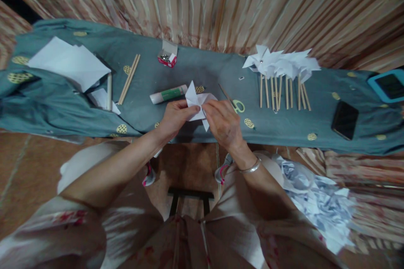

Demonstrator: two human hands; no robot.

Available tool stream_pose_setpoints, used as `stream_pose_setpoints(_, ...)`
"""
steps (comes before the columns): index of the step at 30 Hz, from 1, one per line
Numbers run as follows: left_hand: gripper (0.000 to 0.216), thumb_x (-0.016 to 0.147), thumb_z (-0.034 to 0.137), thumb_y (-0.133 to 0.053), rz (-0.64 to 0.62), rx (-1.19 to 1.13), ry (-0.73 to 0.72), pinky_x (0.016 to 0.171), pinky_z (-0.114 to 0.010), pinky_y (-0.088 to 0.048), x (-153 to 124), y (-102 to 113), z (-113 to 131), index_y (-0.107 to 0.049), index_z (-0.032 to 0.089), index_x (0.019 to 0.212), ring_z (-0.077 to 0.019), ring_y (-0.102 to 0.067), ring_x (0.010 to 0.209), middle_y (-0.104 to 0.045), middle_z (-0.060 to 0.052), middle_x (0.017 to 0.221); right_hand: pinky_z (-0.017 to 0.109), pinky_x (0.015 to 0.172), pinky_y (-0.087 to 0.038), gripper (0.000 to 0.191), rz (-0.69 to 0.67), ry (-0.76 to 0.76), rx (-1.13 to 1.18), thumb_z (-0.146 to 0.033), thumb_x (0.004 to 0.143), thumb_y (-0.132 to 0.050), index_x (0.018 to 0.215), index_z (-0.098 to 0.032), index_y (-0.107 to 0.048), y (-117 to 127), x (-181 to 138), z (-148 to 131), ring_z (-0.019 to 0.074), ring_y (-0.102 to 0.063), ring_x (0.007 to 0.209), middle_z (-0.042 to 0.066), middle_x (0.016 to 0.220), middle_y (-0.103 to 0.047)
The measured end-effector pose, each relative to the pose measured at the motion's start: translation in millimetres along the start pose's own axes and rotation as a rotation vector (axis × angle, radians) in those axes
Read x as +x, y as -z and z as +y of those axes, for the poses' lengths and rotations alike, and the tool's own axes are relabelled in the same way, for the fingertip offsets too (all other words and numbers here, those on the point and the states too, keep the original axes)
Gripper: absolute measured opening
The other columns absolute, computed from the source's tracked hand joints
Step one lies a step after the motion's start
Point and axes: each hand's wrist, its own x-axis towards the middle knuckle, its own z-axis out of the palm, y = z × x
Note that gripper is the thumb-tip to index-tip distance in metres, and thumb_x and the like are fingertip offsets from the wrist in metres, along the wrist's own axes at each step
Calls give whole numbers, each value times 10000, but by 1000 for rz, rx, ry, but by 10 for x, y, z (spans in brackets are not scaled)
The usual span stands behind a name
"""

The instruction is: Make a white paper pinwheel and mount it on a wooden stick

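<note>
l hand (174, 118), grip closed on pointy folded-paper pinwheel (194, 100), r hand (223, 124), grip pinching it prob. nr centre

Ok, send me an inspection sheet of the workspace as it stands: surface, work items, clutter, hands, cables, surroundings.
Surface: green-grey cloth, yellow pineapple print, rumpled at the left.
Work items: paper pinwheel in hand; glue stick, scissors, loose sticks, paper sheets, open red box of small metal pieces; pinwheels on sticks lying in a row, right.
Clutter: black phone-like device and blue-framed device, far right.
Hands: left hand and right hand both pinch the paper pinwheel.
Cables: nothing seen.
Surroundings: striped curtain beyond; crumpled white heap, lower right.
</note>
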Motion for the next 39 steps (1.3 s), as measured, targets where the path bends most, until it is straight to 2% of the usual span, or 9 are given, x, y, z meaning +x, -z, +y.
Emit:
stream_pose_setpoints(11, 245, 593, 320, -863, -18, -28, -10, 752, -299, -526, 13, 16, -6, -807, 175, 783, -163, -659, 723, -781, -28, 796, 404, 930, -554, 286, -13, -2, -3, -139, 1005, -487, 1139, -207, -731, -18, -9, -20, 227, -652, 986, 109, 1101, -738)
stream_pose_setpoints(17, 230, 567, 304, -873, 6, -45, 9, 679, -269, -500, 8, 15, -13, -805, 172, 742, -138, -621, 652, -763, -17, 743, 395, 913, -569, 306, -17, 33, -59, -137, 1006, -475, 1153, -198, -736, -39, -21, -23, 217, -652, 980, 101, 1099, -741)
stream_pose_setpoints(24, 250, 581, 298, -857, -22, -128, 58, 763, -296, -529, -1, 30, -48, -810, 165, 787, -174, -670, 740, -781, -49, 808, 387, 914, -565, 317, -44, 36, -83, -113, 991, -477, 1155, -187, -738, -65, -21, -34, 220, -646, 977, 108, 1107, -737)
stream_pose_setpoints(32, 213, 592, 296, -838, 3, -103, 49, 729, -287, -520, 25, 46, -62, -794, 155, 745, -167, -656, 704, -767, -50, 767, 405, 928, -561, 326, -29, 33, -54, -130, 994, -460, 1165, -165, -735, -76, -22, -68, 232, -644, 991, 119, 1118, -737)
stream_pose_setpoints(35, 227, 590, 307, -845, -2, -100, 31, 731, -291, -527, 51, 44, -62, -791, 158, 754, -172, -662, 710, -774, -52, 778, 434, 973, -547, 331, -26, -10, -4, -146, 994, -457, 1201, -180, -714, -61, -11, -63, 239, -655, 1041, 116, 1157, -733)
stream_pose_setpoints(39, 256, 572, 320, -856, 27, -119, 22, 702, -280, -522, 103, 52, -29, -781, 148, 746, -156, -649, 662, -760, -42, 719, 495, 1080, -486, 355, 60, -126, 101, -235, 1002, -484, 1325, -202, -628, 10, 9, 1, 267, -622, 1219, 130, 1294, -685)
